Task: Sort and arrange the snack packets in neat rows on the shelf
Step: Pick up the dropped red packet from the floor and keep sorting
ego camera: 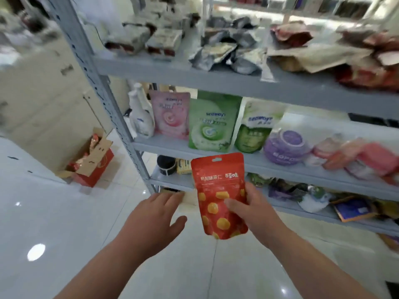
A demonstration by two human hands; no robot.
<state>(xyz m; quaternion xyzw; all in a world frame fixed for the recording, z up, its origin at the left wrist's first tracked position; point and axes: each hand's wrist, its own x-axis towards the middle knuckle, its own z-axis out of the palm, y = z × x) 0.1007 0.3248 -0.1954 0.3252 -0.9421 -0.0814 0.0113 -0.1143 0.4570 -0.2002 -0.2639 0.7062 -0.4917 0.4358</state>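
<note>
An open cardboard box (101,167) with red sides stands on the floor (54,212), left of the shelving's left post; its flaps are up and shiny red-and-gold packets (95,140) fill it. On the top shelf (172,70), crumpled silver packets (224,50) lie heaped near the front edge, with blurred reddish bags toward the right end. The middle shelf (168,147) carries white spray bottles (141,117) at its left end, then a pink pouch (170,114), a green pouch (212,124) and a purple pouch (287,145) standing upright.

The red snack pouch (219,190) is held in the air in front of the lower shelf (170,181), near its left end. It is upright: long axis vertical, hang-hole end up and tipped slightly left, printed face toward the camera. The right hand (252,212) has its grip pinching the pouch's lower right edge, thumb on the front, fingers behind. The left hand (155,221) is just left of the pouch, not touching it, its grip spread and holding nothing.
</note>
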